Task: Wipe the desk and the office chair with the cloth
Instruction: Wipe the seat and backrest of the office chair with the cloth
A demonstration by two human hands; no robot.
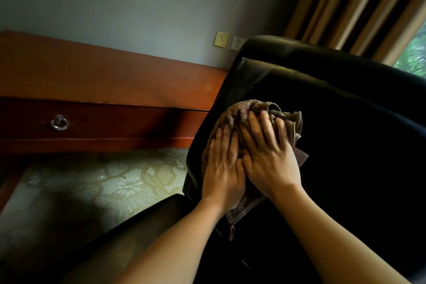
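Your left hand [223,168] lies flat on the brown cloth [242,113], its fingers [227,136] stretched out and close together, pressing rather than gripping. Your right hand [269,157] lies just beside it, touching it at the thumb side, with its fingers [265,127] slightly spread and curled over the bunched top of the cloth. The cloth sits crumpled against the black leather office chair [334,99], near its left edge, with a loose end hanging below your left wrist. To the left, the reddish wooden desk [103,76] stands against the wall, its drawer showing a ring pull [59,122]. Patterned carpet [110,180] lies beneath. Striped curtains [359,2] hang behind the chair.
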